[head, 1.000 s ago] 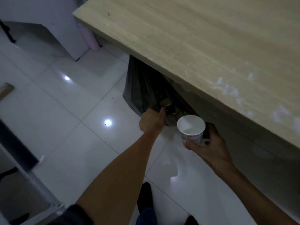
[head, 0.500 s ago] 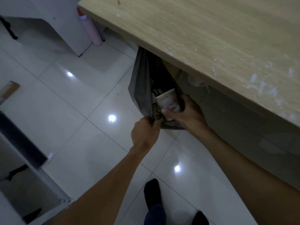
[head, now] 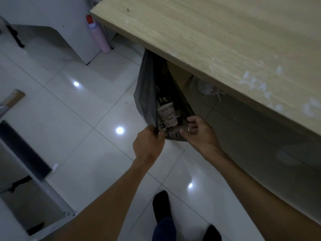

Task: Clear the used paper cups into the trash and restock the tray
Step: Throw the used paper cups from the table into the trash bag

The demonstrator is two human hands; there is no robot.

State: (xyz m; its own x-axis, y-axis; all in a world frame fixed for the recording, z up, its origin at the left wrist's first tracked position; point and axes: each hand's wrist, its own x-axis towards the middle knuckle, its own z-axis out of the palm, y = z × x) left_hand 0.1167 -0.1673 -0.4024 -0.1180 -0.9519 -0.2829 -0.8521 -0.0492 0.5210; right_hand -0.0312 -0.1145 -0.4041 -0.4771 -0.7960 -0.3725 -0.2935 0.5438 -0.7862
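Pale wooden tabletop (head: 217, 46), white-flecked; pink bottle (head: 99, 35), red-capped, standing on glossy white floor tiles (head: 69, 110) beside white cabinet (head: 69, 28); crumpled paper (head: 206, 88) beneath table.

- The table (head: 217, 40) had a pale wood-grain top, matt, marked with white smears and flecks.
- The trash bag (head: 145, 94) was thin, dark grey plastic, slightly sheened and creased.
- The paper cup (head: 167, 115) inside it looked like matt white paper with faint print.
- The floor (head: 69, 110) was glossy white tile that mirrored the ceiling lights.
- The bottle (head: 99, 35) looked like smooth pink plastic with a red cap.
- The cabinet (head: 69, 23) was matt white.
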